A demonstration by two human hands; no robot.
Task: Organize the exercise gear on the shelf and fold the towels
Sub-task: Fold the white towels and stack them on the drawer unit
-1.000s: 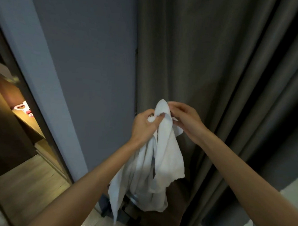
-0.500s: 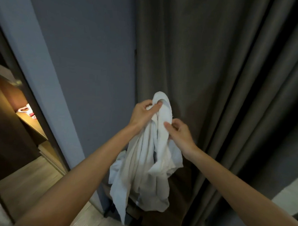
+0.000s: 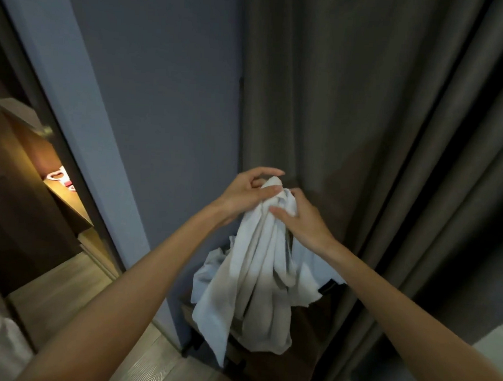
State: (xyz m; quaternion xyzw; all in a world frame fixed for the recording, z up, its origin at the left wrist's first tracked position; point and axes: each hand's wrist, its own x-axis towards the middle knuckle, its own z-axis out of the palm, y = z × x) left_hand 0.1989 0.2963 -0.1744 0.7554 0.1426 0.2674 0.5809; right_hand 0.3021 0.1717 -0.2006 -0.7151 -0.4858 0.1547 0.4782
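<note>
1. Head view: the white towel (image 3: 252,276) hangs bunched in front of the grey curtain (image 3: 362,137).
2. The left hand (image 3: 244,194) pinches its top; the right hand (image 3: 303,221) curls round it just below.
3. Likely step: hunting for an edge. The next move calls for drawing the corners apart.

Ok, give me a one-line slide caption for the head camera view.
Crumpled white towel gripped at its top by the left hand and right hand, hanging before a grey curtain.

Wall (image 3: 162,100) and curtain (image 3: 362,123) block just beyond the hanging towel (image 3: 255,277); open floor (image 3: 67,291) lies lower left
</note>
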